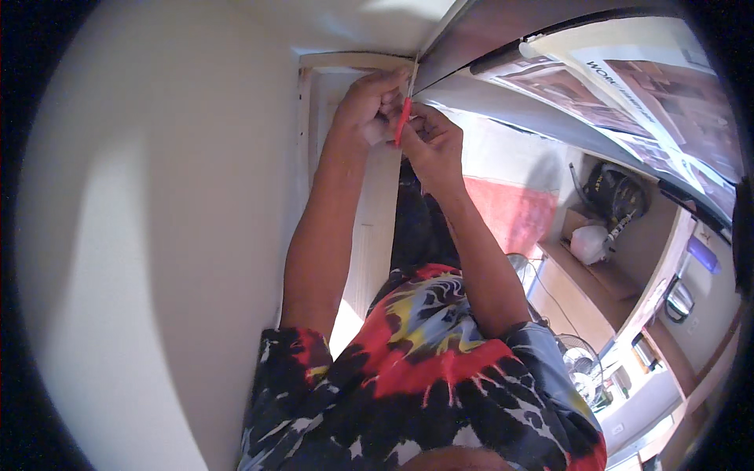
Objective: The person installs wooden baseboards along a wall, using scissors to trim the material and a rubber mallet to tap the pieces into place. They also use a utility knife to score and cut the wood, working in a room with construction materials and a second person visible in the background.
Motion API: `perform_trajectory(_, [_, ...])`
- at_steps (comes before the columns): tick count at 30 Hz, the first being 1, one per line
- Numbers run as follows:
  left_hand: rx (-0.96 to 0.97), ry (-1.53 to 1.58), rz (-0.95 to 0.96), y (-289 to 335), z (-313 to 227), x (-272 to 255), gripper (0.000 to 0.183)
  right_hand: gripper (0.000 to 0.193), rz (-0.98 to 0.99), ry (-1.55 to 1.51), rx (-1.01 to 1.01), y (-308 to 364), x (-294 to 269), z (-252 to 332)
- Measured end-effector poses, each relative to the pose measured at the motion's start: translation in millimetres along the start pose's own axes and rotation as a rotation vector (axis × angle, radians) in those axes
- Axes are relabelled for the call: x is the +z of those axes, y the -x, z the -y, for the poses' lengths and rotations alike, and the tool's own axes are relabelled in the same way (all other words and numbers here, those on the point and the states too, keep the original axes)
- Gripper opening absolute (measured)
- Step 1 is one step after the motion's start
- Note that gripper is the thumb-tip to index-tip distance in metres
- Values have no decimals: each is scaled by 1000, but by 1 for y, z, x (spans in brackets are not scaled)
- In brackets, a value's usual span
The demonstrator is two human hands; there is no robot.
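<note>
Working, it seems, a slim red-handled tool point(404, 124) beside the top corner of a pale wooden frame point(353, 60); next move calls for steady alignment; tool: narrow, near-upright, thin-tipped, between both hands; right hand point(434, 147): fingers gripping red handle; left hand point(367, 104): fingers curled (contents, if any, cannot be told)

Brown shelf point(585, 282) at the right, a white bundle point(589, 244) on it, a bulky black item point(616, 191) behind.
</note>
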State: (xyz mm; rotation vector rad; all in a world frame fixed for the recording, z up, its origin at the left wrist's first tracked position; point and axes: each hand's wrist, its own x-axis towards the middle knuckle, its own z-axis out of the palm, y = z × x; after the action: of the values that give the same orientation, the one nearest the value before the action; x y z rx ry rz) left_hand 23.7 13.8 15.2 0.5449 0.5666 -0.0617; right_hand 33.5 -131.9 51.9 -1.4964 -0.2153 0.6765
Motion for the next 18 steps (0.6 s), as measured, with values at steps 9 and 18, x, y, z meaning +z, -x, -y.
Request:
perform_trajectory(9, [27, -35, -112, 2, -2, 7, 28, 32, 30, -17, -24, -7, 4, -3])
perform_trajectory(18, [24, -3, -79, 7, -5, 11, 31, 27, -26, -18, -64, -4, 6, -6])
